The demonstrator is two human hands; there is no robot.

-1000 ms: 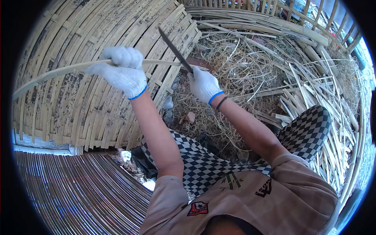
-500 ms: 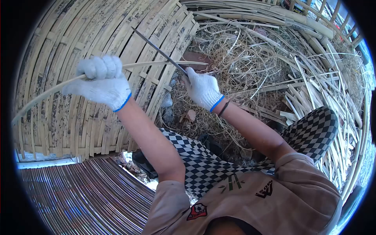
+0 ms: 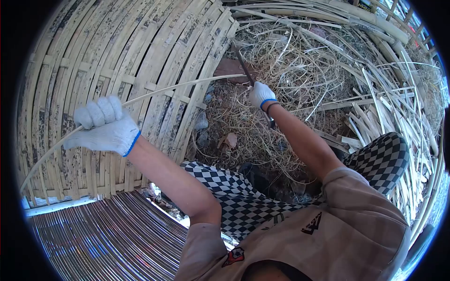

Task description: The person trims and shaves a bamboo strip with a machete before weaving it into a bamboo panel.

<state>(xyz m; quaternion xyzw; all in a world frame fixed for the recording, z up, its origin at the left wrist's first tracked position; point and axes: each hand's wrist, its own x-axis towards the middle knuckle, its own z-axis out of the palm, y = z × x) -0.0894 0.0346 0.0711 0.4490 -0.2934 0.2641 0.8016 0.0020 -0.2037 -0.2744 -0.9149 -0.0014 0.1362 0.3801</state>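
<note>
My left hand, in a white knit glove with a blue cuff, is closed around a long thin bamboo strip. The strip bends down to the lower left behind the fist and runs right to a tip near the blade. A dark long-bladed knife is in my right hand, gloved the same way, its fingers wrapped round the handle. The knife points up and slightly left, its blade crossing the strip's right end. Part of the handle shows below my right wrist.
A woven bamboo panel fills the left side. Curly shavings cover the ground ahead, with split bamboo pieces piled at right. Bamboo poles lie along the back. A ribbed dark mat lies at lower left.
My left hand has moved left and down, drawing the strip leftward. My right hand has moved right with the knife, whose blade now stands more upright and at the strip's end.
</note>
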